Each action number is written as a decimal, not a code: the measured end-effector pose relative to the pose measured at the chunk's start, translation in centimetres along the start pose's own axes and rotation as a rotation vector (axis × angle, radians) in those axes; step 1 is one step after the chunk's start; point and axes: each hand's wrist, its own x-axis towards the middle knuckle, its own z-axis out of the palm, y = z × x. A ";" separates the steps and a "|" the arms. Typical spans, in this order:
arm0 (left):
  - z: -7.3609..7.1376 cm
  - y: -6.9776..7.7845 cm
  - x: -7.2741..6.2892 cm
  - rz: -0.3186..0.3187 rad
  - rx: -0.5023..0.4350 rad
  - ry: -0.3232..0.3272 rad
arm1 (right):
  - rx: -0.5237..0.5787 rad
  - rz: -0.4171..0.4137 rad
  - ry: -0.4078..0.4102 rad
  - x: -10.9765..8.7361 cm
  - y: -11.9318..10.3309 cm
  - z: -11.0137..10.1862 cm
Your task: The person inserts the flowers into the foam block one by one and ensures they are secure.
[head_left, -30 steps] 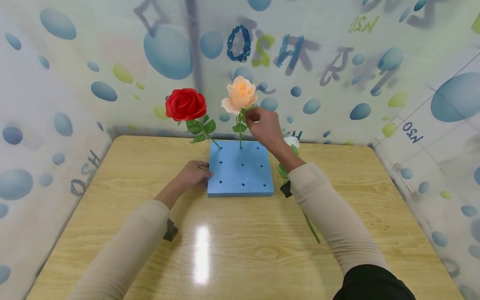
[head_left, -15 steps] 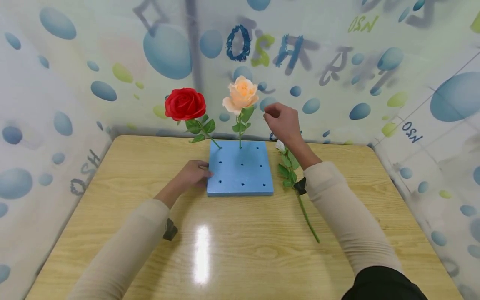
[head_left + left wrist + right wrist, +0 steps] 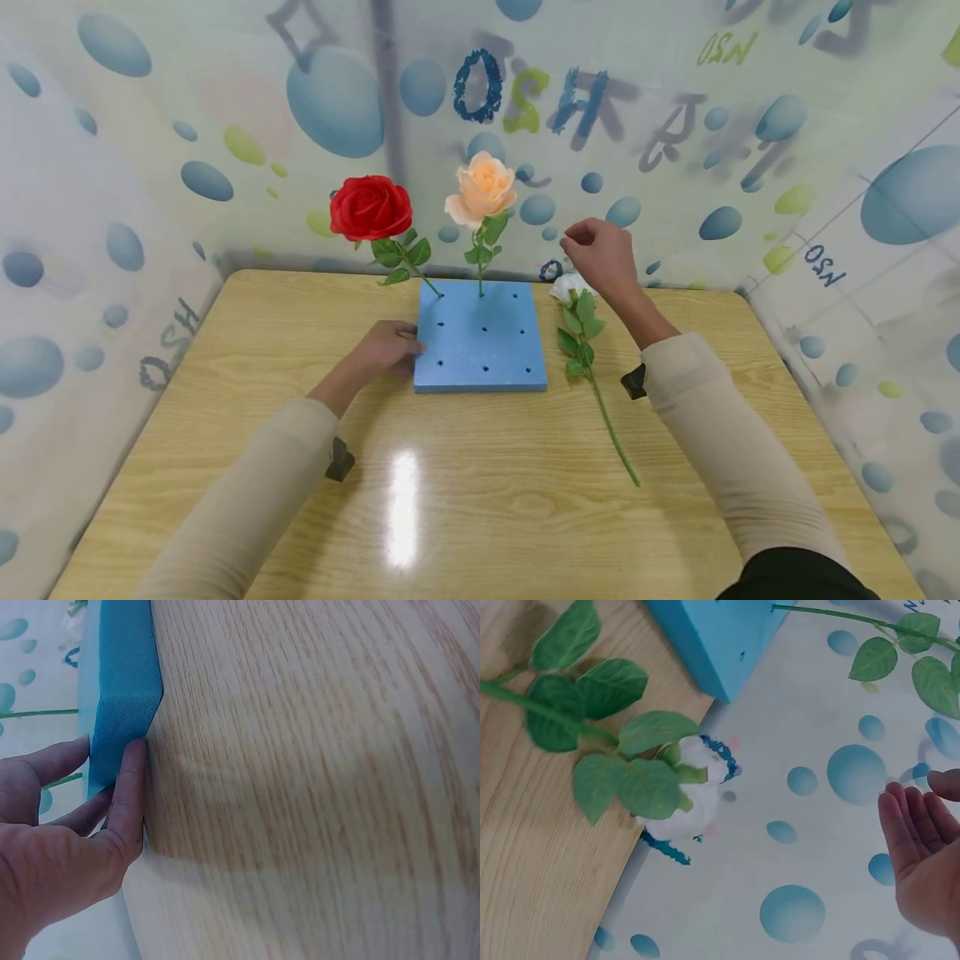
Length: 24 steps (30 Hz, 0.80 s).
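A blue foam block [image 3: 465, 346] with several holes lies on the table. A red rose [image 3: 371, 208] leans left from a back hole, and a peach rose [image 3: 482, 192] stands upright in the hole beside it. My left hand [image 3: 386, 347] rests against the block's left side; its fairly straight fingers [image 3: 132, 769] touch the edge in the left wrist view. A white rose [image 3: 573, 288] lies right of the block, its green stem pointing toward me. My right hand [image 3: 602, 254] hovers above and right of that bloom, holding nothing; the right wrist view shows its loosely bent fingers [image 3: 897, 825].
The wooden table [image 3: 480, 500] reaches back to a patterned wall [image 3: 675, 117] with blue and green ovals. Further patterned walls flank it on both sides. Dark wrist pieces [image 3: 340, 460] sit on both sleeves.
My right hand has let go of the peach rose's stem and moved right, above the white rose, which is now more visible. The left hand and block have stayed put.
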 end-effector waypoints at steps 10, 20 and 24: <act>0.0 0.0 0.0 -0.008 -0.010 -0.004 | -0.080 0.033 -0.048 -1.3 1.7 -0.9; 0.0 -0.1 0.0 -0.010 -0.009 -0.005 | 0.066 0.182 -0.178 -2.5 3.4 -1.7; 0.0 -0.2 0.1 -0.001 -0.016 -0.007 | 0.131 0.263 -0.240 -2.9 4.2 -2.1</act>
